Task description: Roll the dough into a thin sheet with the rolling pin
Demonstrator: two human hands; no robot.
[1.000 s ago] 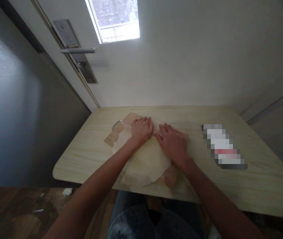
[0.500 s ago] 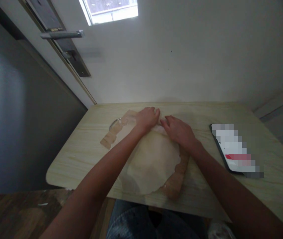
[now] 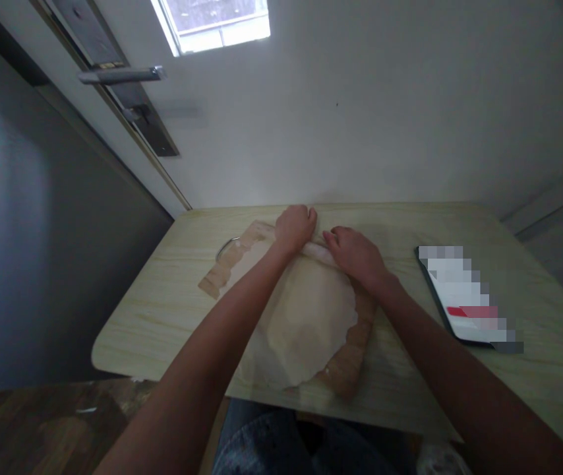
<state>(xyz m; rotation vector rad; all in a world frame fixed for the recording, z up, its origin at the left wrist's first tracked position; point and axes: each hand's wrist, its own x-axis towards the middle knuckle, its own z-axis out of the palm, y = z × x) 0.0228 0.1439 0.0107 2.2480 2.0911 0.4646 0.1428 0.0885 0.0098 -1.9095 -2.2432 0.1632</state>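
A thin, pale sheet of dough point(image 3: 306, 320) lies spread over a wooden board point(image 3: 349, 361) on the table point(image 3: 163, 310). Both my hands rest at the dough's far edge. My left hand point(image 3: 295, 227) is curled like a fist over a pale roll point(image 3: 317, 249) there. My right hand point(image 3: 355, 254) presses its bent fingers on the same roll from the right. I cannot tell whether the roll is a pin or the dough's rolled-up edge. A metal loop handle point(image 3: 227, 245) sticks out at the board's far left end.
A phone point(image 3: 464, 297) lies on the table to the right of the board. A door with a lever handle point(image 3: 120, 74) stands at the back left, under a bright window point(image 3: 212, 20). My knees in jeans point(image 3: 281, 442) are under the table's near edge.
Both hands have slid from the middle of the dough to its far edge, and their fingers have gone from flat to curled over a roll. The view has tilted slightly.
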